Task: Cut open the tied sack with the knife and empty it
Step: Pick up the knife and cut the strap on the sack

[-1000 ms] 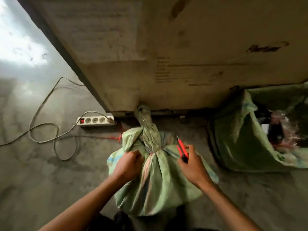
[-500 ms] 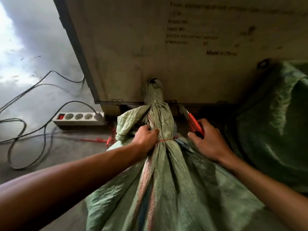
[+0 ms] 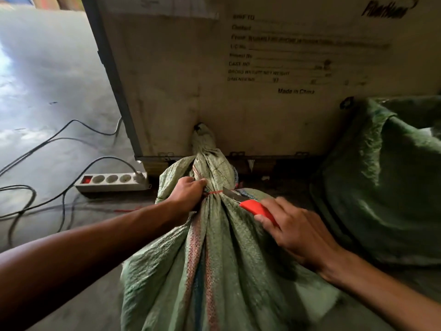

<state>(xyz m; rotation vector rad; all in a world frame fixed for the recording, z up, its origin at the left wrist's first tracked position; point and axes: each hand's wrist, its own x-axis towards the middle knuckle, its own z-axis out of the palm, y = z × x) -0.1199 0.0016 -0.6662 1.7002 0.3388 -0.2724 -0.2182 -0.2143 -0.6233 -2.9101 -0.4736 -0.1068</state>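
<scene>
A pale green woven sack (image 3: 214, 271) lies on the floor in front of me, its neck bunched and tied with a thin red string (image 3: 214, 192). The twisted top of the neck points at the crate behind. My left hand (image 3: 188, 194) grips the neck just left of the string. My right hand (image 3: 298, 230) holds a red-handled knife (image 3: 255, 207). Its metal blade tip rests against the string on the right side of the neck.
A large pale wooden crate (image 3: 262, 103) with printed shipping text stands right behind the sack. A second green sack (image 3: 386, 182) sits at the right. A white power strip (image 3: 112, 182) and black cables (image 3: 47, 149) lie on the grey floor at the left.
My view has come closer to the sack. My right hand has swung the knife left, from pointing away beside the neck to touching the red string. My left hand keeps its grip.
</scene>
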